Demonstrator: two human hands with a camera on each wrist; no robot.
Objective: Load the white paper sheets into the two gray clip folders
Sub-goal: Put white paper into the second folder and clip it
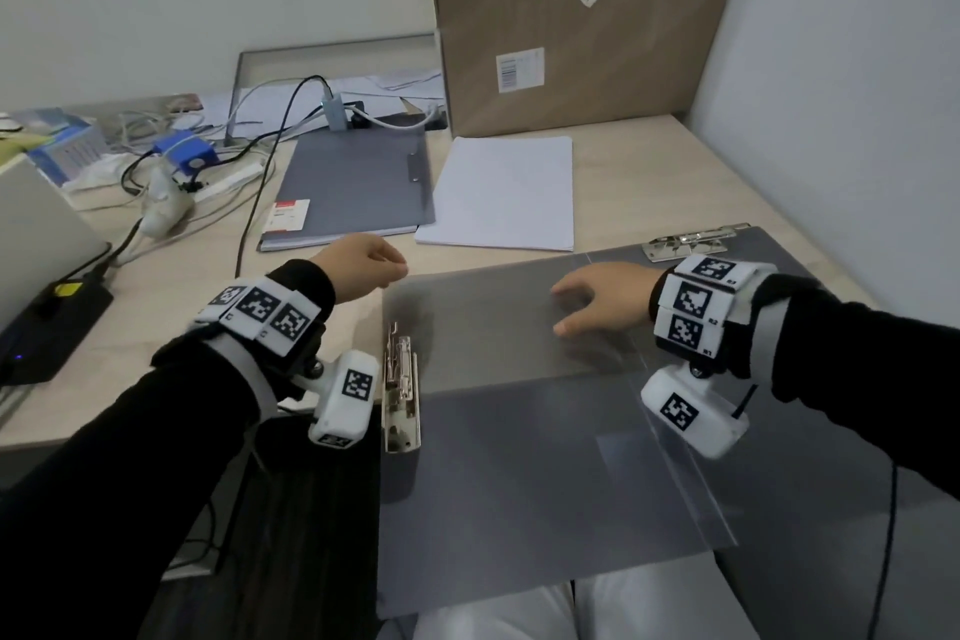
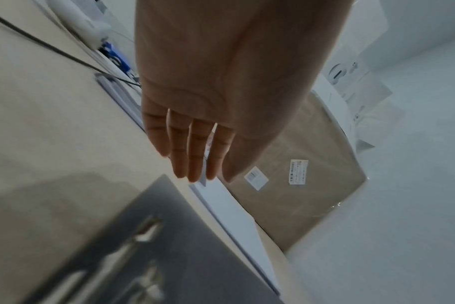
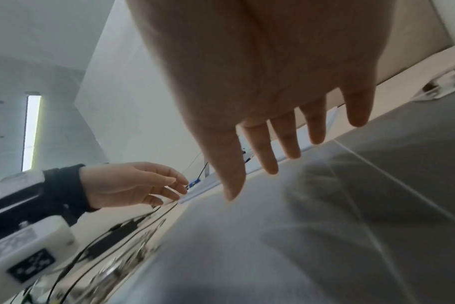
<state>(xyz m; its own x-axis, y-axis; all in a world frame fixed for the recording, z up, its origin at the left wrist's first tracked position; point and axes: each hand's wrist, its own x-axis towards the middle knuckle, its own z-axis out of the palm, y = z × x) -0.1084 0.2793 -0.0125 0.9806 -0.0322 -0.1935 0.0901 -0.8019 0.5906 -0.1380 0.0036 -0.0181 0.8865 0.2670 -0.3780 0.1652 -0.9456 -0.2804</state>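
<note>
Pale wood desk [image 1: 649, 182] set in a corner of white walls, with a large brown cardboard box [image 1: 571, 16] standing upright against the back wall. Nearest me lies an open gray clip folder [image 1: 519, 457], spread flat and overhanging the desk's front edge; one metal clip [image 1: 401, 390] sits along its left edge, a second metal clip [image 1: 693, 242] at its far right corner. My right hand [image 1: 602, 299] is over the folder's translucent cover [image 1: 483, 322], fingers spread and straight, holding nothing; the right wrist view shows the fingers [image 3: 286, 137] apart above the gray surface, but I cannot tell whether the fingertips actually touch it. My left hand [image 1: 363, 265] hovers above the desk just off the folder's far left corner, fingers loose and slightly bent, gripping nothing; the left wrist view shows the fingers [image 2: 192, 148] extended and close together. White paper sheets [image 1: 504, 192] lie in a neat stack on the desk beyond the open folder, just in front of the box. Second gray clip folder [image 1: 358, 182] lies closed just left of the stack, their edges nearly meeting, with a red-and-white label [image 1: 288, 216] at its near left corner. Farther left: tangled cables [image 1: 249, 156], a small blue device [image 1: 187, 153] and a laptop [image 1: 36, 234] at the desk's left edge.
</note>
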